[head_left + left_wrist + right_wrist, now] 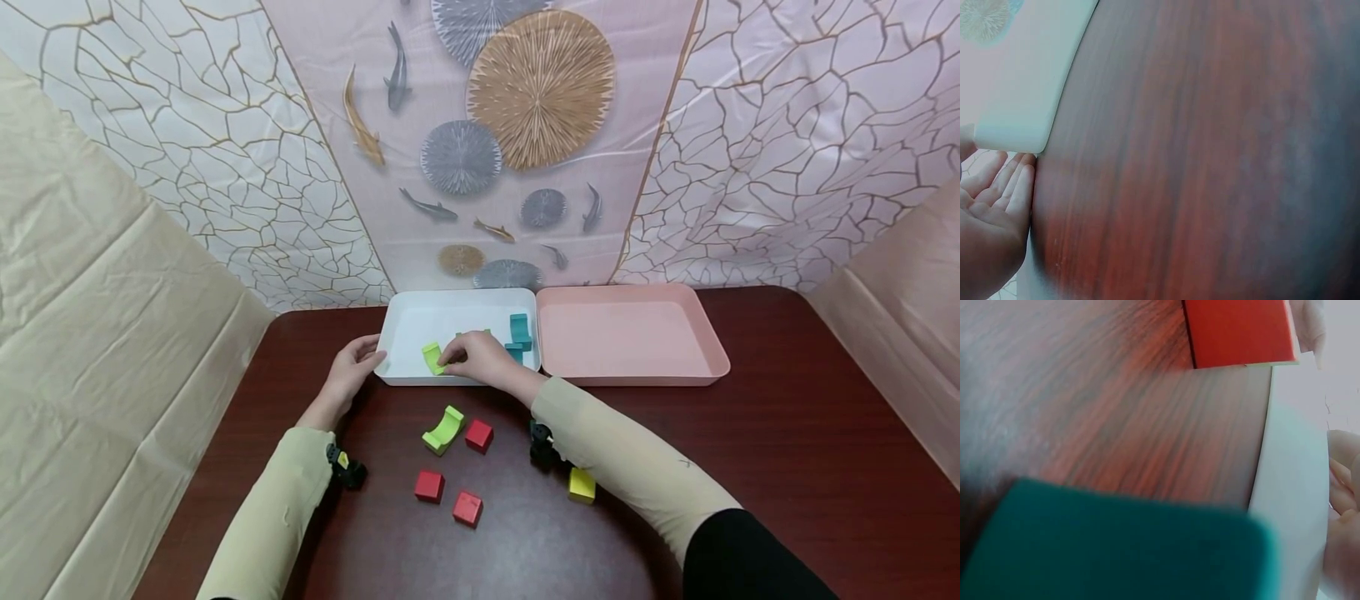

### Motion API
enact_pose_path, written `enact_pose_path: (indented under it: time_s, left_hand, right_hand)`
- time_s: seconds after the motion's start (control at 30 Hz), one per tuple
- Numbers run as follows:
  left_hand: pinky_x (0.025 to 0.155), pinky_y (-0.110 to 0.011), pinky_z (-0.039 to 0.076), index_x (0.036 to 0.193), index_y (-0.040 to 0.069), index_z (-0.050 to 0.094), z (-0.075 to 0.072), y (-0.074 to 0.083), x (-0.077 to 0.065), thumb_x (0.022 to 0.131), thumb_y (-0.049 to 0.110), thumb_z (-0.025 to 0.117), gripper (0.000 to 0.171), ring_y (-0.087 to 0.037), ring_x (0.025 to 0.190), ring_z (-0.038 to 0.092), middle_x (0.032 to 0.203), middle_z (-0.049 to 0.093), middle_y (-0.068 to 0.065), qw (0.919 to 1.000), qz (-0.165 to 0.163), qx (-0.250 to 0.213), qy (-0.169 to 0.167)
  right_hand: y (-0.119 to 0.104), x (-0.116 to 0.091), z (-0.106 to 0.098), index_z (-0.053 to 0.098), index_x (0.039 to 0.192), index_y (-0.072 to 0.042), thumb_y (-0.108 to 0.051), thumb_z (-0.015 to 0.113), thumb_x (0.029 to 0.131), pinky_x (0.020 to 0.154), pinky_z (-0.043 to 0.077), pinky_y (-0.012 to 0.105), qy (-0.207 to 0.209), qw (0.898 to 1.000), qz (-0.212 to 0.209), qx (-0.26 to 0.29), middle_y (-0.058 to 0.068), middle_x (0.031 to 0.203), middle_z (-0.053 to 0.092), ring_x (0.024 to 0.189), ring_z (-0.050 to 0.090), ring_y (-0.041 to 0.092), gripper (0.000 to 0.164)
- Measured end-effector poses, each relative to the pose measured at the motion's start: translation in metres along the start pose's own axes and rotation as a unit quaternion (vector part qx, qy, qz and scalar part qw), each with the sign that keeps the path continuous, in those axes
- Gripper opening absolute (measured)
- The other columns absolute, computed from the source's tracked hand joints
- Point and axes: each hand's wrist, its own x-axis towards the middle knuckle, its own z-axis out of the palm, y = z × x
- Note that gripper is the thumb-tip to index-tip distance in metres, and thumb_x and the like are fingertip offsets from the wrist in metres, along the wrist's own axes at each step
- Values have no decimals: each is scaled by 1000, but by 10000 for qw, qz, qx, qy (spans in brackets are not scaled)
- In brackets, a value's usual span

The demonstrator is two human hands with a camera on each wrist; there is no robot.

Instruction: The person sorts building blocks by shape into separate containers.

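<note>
In the head view my left hand (351, 371) holds the left edge of the white tray (405, 312), thumb at the rim and fingers along the outer side. The left wrist view shows those fingers beside the tray's corner. My right hand (483, 358) reaches over the tray's front side and pinches a lime-green curved block (432, 357) inside it. Teal curved blocks (519, 327) sit at the tray's right end. More lime green shows behind the right hand, mostly hidden. Another lime-green curved block (444, 430) lies on the table in front of the tray.
Red blocks (479, 435) lie on the table between the arms. A yellow block (581, 485) is partly under the right forearm. A teal block (1122, 544) looms blurred in the right wrist view. The pink tray (630, 333) adjoins the white tray's right side.
</note>
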Motion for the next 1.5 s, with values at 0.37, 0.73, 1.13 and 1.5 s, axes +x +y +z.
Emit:
enact_pose_path:
  time_s: [0.37,0.73,1.13,1.5]
  left_hand:
    - [122,-47,42,159,0,42,1,-1,0,110,17,59,54,-38,150,47,163,46,-23,10000,-19,-63,3]
    - [114,-33,48,159,1,43,1,0,0,110,18,59,54,-36,149,49,163,47,-22,10000,-49,-23,19]
    - [122,-44,44,160,1,41,0,2,-2,111,17,58,54,-37,149,48,164,45,-22,10000,-40,13,-2]
    - [115,-32,47,160,0,41,0,2,-1,111,17,57,54,-38,150,47,163,46,-24,10000,5,-71,-37]
  right_hand:
    - [-1,-7,-10,82,112,-7,-10,77,98,95,60,31,-28,9998,-140,149,8,113,81,108,75,23,15]
    - [-7,-14,-20,83,111,-6,-12,77,98,96,60,32,-13,9995,-277,128,8,111,82,109,75,23,15]
    - [-14,-25,-27,82,113,-4,-8,77,97,100,60,35,-31,9990,-389,204,10,114,81,112,75,25,17]
    - [-18,-40,-28,79,118,-3,-9,75,99,101,61,40,-280,9973,-550,393,10,116,80,107,75,23,21]
